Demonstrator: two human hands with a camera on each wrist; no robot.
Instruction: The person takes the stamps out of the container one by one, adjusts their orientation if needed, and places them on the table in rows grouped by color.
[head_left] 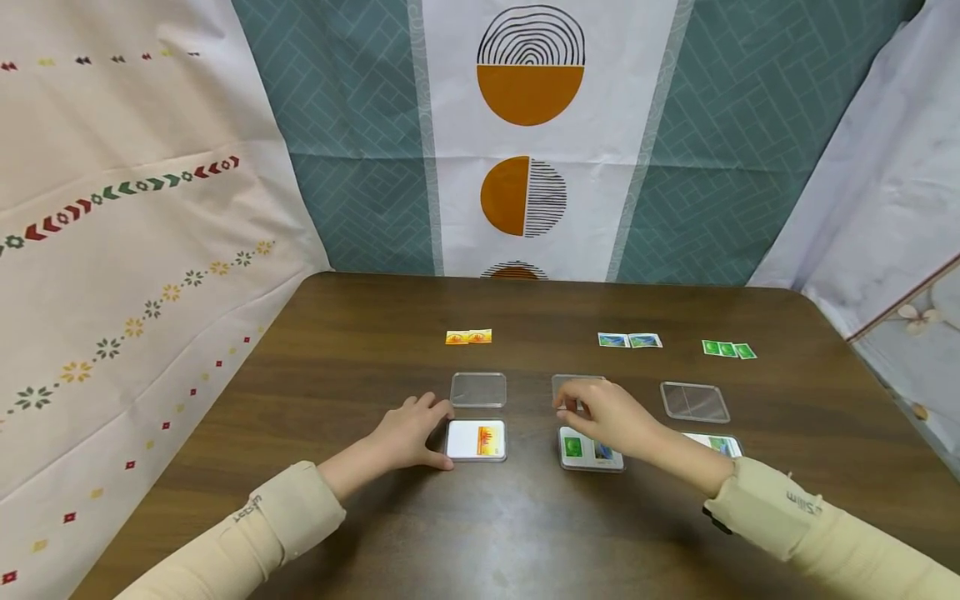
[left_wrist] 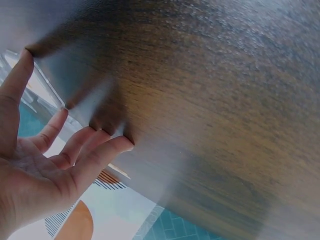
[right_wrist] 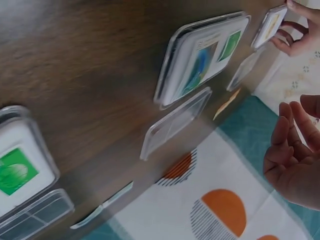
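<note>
Cases (head_left: 459, 440) before lids (head_left: 478, 390), stamps (head_left: 457, 338) behind

Lane (right_wrist: 105, 100) between middle case (head_left: 587, 460) and right case (head_left: 717, 443), forearm (head_left: 686, 461) apparently overhead

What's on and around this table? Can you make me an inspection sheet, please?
Surface: dark, shiny wood-grain table.
Job's things: left case, middle case and right case, with small pictures; three clear plastic lids; two orange cards, two blue cards, three green cards farther back.
Clutter: nothing seen.
Hands: left hand, fingers spread beside the left case; right hand, fingers bent near the middle case, grip unclear.
Cables: nothing seen.
Surroundings: teal-and-white curtain behind; patterned cloth at left.
</note>
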